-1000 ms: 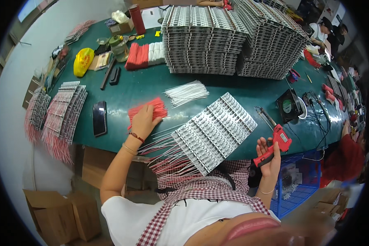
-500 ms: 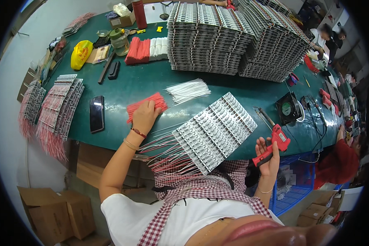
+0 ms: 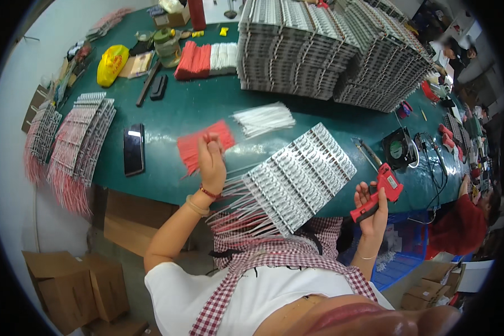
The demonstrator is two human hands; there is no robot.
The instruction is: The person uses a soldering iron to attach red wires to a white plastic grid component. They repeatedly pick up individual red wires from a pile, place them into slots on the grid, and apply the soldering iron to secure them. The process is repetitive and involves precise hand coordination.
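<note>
My right hand (image 3: 371, 215) is wrapped round a red and black soldering gun (image 3: 387, 183), its tip pointing up and left over the table. My left hand (image 3: 211, 165) is at the lower right edge of a loose pile of red wires (image 3: 199, 144), fingers pinched together; whatever is between them is too small to make out. Between my hands lies a panel of small circuit boards (image 3: 302, 176), tilted, with red and white wires (image 3: 243, 210) trailing from its left side over the table edge. A loose pile of white wires (image 3: 264, 120) rests behind it.
Tall stacks of board panels (image 3: 297, 53) stand at the back. Wired panels (image 3: 79, 134) hang over the left edge. A phone (image 3: 133, 149), bundled red wires (image 3: 192, 60), a green-lidded jar (image 3: 167, 47) and a yellow bag (image 3: 113, 65) are left; a small fan (image 3: 399, 148) and cables are right.
My left hand has drawn back from the middle of the red wires to their right edge, and its wrist has turned. My right hand still holds the soldering gun; the whole view has shifted slightly.
</note>
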